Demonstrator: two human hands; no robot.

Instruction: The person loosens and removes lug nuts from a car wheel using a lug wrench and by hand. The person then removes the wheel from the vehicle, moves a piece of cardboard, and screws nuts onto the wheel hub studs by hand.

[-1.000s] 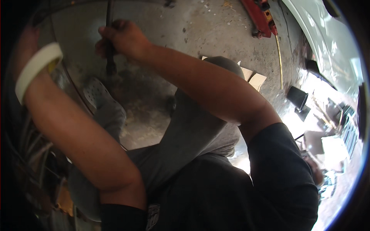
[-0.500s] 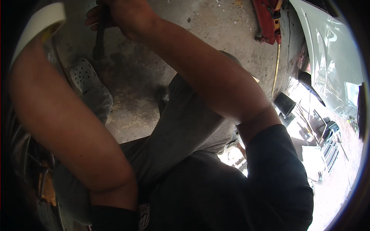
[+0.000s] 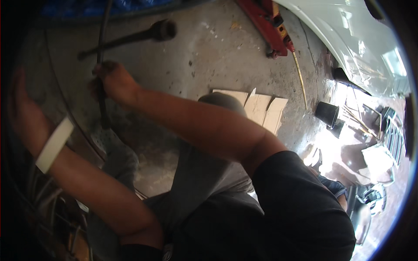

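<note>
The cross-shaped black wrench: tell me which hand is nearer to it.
Right. The right hand is wrapped around one bar of the cross-shaped black wrench. The left hand, with a white band at the wrist, is off to the left, apart from it.

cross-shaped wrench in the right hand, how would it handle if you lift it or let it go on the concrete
The cross-shaped wrench looks like dark solid metal, so probably stiff and heavy for its size. Its crossed bars would likely stop it rolling on the concrete floor. The right hand is closed around one thin bar, which may be slippery if greasy.
</note>
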